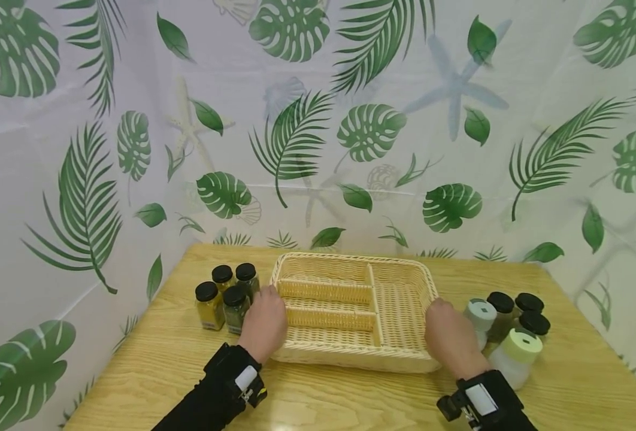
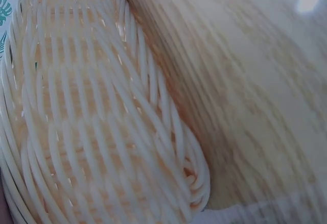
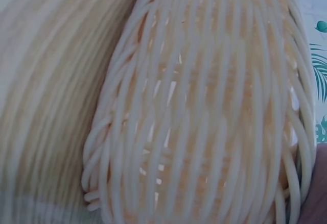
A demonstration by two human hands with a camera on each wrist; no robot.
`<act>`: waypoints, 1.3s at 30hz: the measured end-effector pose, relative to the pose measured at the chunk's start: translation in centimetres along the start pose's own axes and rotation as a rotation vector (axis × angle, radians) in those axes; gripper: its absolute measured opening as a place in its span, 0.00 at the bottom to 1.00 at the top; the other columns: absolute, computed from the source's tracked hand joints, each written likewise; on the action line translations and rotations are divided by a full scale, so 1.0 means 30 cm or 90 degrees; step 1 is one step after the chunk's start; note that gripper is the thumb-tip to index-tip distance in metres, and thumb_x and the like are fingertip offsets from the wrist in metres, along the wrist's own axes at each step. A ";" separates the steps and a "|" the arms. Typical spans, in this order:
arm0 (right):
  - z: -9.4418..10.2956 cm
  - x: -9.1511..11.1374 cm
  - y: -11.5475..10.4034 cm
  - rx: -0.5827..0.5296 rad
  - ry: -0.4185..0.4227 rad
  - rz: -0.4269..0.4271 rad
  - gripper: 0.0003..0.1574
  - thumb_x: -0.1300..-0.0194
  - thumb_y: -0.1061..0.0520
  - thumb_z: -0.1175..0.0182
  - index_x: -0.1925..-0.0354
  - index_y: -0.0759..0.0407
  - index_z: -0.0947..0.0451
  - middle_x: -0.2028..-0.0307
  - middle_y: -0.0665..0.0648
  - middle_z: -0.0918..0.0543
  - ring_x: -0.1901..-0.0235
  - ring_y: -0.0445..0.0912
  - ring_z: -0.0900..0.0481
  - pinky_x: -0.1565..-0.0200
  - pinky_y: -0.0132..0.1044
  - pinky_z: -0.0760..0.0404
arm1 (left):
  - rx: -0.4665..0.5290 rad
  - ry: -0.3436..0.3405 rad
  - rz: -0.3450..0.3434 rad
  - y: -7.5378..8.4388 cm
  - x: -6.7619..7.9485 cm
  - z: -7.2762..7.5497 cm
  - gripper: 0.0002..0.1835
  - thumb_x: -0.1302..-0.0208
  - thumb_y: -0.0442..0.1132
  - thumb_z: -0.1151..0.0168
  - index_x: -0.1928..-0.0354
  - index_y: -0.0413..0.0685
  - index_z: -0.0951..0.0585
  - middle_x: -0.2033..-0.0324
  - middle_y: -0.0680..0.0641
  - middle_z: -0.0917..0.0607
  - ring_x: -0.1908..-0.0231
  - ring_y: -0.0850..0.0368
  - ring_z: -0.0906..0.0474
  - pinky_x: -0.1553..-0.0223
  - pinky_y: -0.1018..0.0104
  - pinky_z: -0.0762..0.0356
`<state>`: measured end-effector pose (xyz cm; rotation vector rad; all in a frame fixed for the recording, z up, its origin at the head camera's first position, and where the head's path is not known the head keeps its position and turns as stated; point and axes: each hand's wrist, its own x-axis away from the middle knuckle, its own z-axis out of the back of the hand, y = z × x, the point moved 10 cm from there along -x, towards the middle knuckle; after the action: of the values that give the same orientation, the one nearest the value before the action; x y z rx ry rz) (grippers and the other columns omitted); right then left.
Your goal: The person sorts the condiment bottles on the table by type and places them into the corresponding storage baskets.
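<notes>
My left grip (image 1: 266, 321) and right grip (image 1: 450, 330) hold opposite ends of the cream, rectangular, divided woven basket (image 1: 350, 355) on the yellowish wood-grain tabletop (image 1: 345, 401); I judge this the positioning step, the next move calling for even, level handling

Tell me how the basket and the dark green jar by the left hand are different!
The basket is big and wide, but the jar is small and narrow. The basket is woven and pale straw-coloured; the jar has smooth sides and looks dark green. The basket is open on top, while the jar wears a black lid. The left hand and right hand hold the basket; neither holds the jar.
</notes>
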<state>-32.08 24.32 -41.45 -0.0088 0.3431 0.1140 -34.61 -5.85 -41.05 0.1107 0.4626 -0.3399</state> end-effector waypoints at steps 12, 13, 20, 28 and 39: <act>0.002 0.019 -0.016 -0.023 -0.026 -0.004 0.15 0.41 0.71 0.42 0.60 0.86 0.29 0.77 0.67 0.25 0.83 0.50 0.23 0.86 0.41 0.25 | 0.028 -0.010 0.014 -0.024 0.026 0.012 0.10 0.38 0.29 0.39 0.58 0.26 0.23 0.69 0.38 0.25 0.67 0.46 0.23 0.68 0.61 0.19; 0.003 0.020 -0.017 -0.024 -0.026 -0.004 0.15 0.41 0.71 0.42 0.60 0.87 0.30 0.77 0.67 0.25 0.83 0.50 0.23 0.87 0.40 0.25 | 0.040 -0.012 0.020 -0.028 0.028 0.014 0.12 0.38 0.28 0.39 0.57 0.25 0.23 0.68 0.38 0.24 0.66 0.46 0.23 0.69 0.61 0.18; 0.005 0.030 -0.013 -0.058 -0.037 -0.008 0.16 0.40 0.72 0.45 0.58 0.88 0.31 0.77 0.68 0.24 0.83 0.51 0.22 0.85 0.41 0.25 | 0.090 -0.038 0.040 -0.043 0.037 0.009 0.16 0.38 0.27 0.40 0.51 0.22 0.25 0.63 0.33 0.23 0.60 0.41 0.21 0.63 0.58 0.15; -0.015 0.030 0.004 -0.086 -0.083 -0.040 0.16 0.38 0.70 0.45 0.58 0.86 0.32 0.75 0.68 0.25 0.80 0.53 0.21 0.82 0.42 0.24 | 0.061 -0.043 0.022 -0.040 0.040 0.005 0.15 0.37 0.29 0.38 0.53 0.22 0.24 0.64 0.34 0.23 0.61 0.43 0.21 0.59 0.58 0.16; -0.010 0.037 0.002 -0.083 -0.068 -0.041 0.10 0.39 0.69 0.44 0.64 0.80 0.32 0.77 0.66 0.27 0.80 0.54 0.21 0.82 0.44 0.23 | 0.060 -0.043 0.019 -0.040 0.051 0.018 0.19 0.37 0.30 0.37 0.49 0.20 0.25 0.60 0.32 0.21 0.58 0.42 0.20 0.53 0.56 0.17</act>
<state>-31.14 24.49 -42.11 -0.1419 0.2276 0.0725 -33.52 -7.53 -41.30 0.1975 0.3781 -0.3360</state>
